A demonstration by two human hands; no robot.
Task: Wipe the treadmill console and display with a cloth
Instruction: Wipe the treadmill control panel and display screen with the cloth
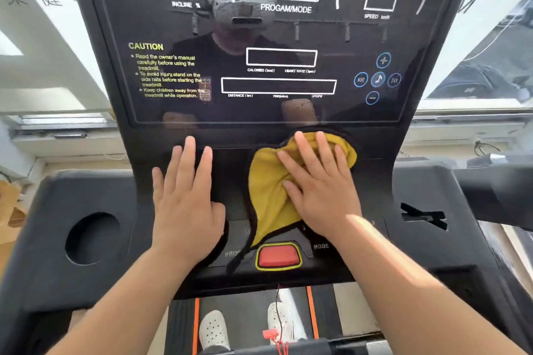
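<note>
Right hand (320, 190) pressing cloth (266, 204), lengthwise toward display (331, 37)

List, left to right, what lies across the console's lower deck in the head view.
Round cup holder → left hand → yellow cloth pressed under the right hand → X-shaped slot.

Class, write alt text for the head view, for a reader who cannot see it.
The right hand presses a yellow cloth on the black treadmill console, below the dark display. The left hand lies flat beside it.
</note>
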